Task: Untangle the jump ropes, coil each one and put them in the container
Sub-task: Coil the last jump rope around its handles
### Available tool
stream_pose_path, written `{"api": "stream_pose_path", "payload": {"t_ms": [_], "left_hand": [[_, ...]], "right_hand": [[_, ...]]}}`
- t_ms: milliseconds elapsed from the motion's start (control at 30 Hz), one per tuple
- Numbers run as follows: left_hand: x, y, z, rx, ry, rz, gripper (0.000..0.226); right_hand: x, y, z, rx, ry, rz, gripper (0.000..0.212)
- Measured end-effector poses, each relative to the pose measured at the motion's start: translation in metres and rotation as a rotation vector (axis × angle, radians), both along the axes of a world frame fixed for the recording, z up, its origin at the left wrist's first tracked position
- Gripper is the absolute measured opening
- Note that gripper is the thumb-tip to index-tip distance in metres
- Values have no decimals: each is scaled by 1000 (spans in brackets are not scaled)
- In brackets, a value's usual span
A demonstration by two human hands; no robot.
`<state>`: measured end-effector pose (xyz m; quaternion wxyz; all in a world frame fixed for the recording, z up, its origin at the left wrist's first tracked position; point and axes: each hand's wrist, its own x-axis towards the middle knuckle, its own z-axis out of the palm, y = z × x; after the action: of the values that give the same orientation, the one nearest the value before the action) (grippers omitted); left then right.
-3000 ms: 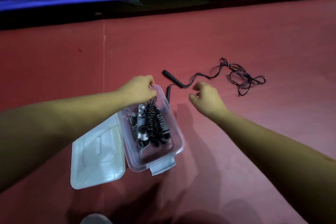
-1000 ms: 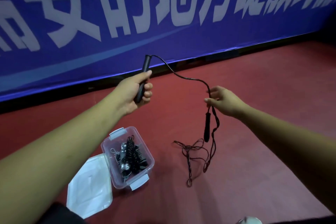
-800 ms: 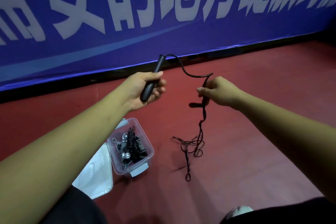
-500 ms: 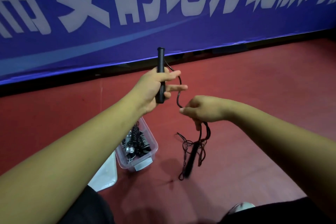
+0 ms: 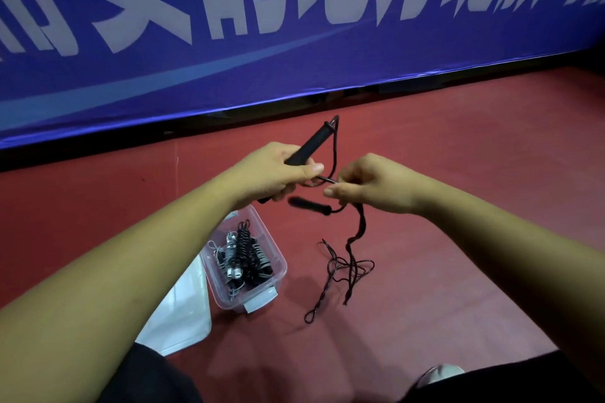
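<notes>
- Some coiled ropes [image 5: 245,255] lie in the container [image 5: 273,249] on the floor, beside its lid [image 5: 183,314].
- One more jump rope [image 5: 359,227] is a knotty mess, and its low end lies just right of the container. I think this is the untangling step; next the loops need pulling apart.
- Higher up, the right hand [image 5: 370,183] pinches the cord with curled fingers.
- Farther off, the left hand [image 5: 271,173] is wrapped round a handle [image 5: 311,144].

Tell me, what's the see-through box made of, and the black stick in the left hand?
Box: clear, glossy plastic, likely; coiled ropes show through its walls. Handle in the left hand: matte black foam or rubber, perhaps; no shine.
</notes>
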<state>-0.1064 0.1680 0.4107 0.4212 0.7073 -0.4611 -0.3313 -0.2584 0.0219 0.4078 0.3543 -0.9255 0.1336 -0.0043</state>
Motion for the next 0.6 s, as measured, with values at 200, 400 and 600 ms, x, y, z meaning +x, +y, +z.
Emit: {"api": "stream_pose_path", "payload": {"t_ms": [200, 400, 600], "left_hand": [[41, -5, 0, -275, 236, 567, 22], [62, 17, -22, 108, 39, 438, 11], [53, 17, -19, -1, -385, 528, 7]], "right_hand": [[-26, -60, -76, -112, 399, -99, 22], [-10, -43, -56, -93, 137, -176, 27], [16, -4, -26, -14, 81, -193, 47]]}}
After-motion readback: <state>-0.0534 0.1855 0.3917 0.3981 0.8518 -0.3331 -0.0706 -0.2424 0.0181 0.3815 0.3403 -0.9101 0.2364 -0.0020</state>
